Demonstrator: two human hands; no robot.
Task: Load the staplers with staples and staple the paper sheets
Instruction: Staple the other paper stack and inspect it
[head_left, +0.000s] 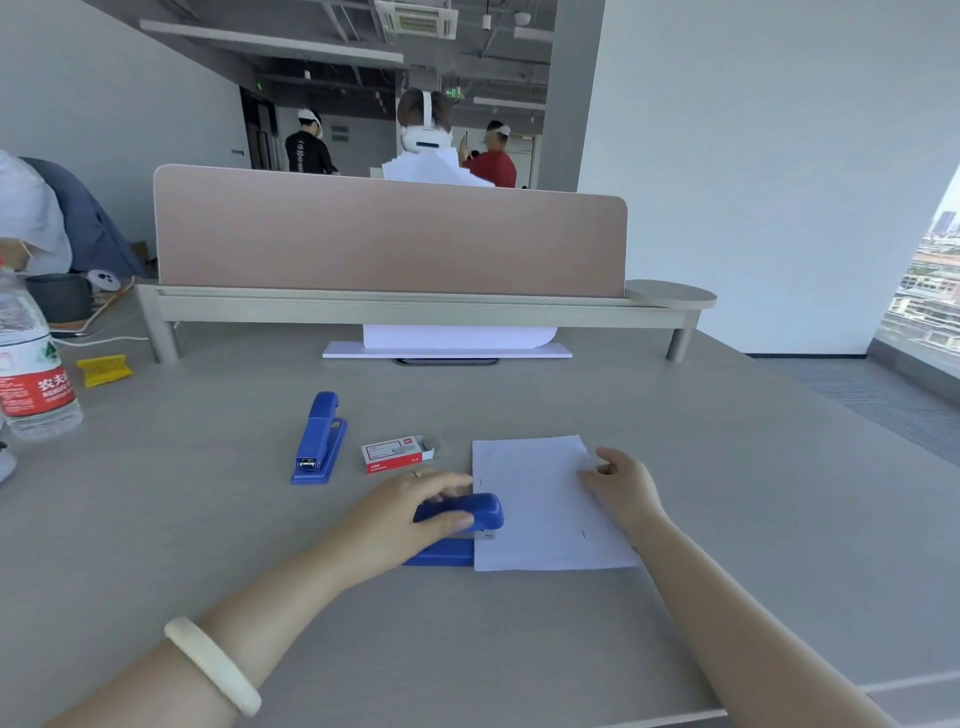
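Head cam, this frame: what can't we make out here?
Head view only.
1. Staple load in the near stapler: hidden by its own top and the left hand gripping it.
2. Count of the paper sheets: stack too thin; the right hand covers the right edge.
3. Print on the staple box: too small.
4. The water bottle: cut off by the left edge.

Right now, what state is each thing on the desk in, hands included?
Near stapler: mouth over the left edge of the paper sheets.
Far stapler: closed, standing on the desk, untouched.
Staple box: right end open.
Paper sheets: flat, stacked.
Left hand: grips the near stapler from above.
Right hand: rests on the paper sheets, holding them down.
Water bottle: upright.
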